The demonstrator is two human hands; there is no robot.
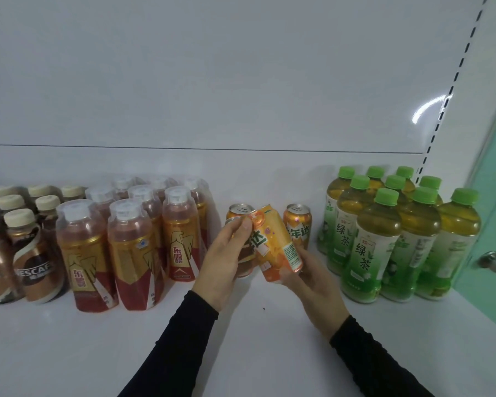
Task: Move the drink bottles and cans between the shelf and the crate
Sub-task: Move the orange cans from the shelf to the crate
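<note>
Both hands meet at the middle of the white shelf (255, 333). My right hand (309, 285) grips the base of a tilted orange can (278, 242), its top leaning left. My left hand (226, 253) holds another can (245, 259) that stands on the shelf, mostly hidden behind the fingers; its thumb touches the tilted can's top rim. Two more orange cans stand behind, one at the back left (239, 210) and one at the right (298, 224). No crate is in view.
Green-tea bottles with green caps (370, 245) crowd the right end. Red-and-gold drink bottles (132, 253) fill the left middle, and brown coffee bottles (32, 253) the far left. A metal door knob (494, 262) sticks out at the right, on a green door.
</note>
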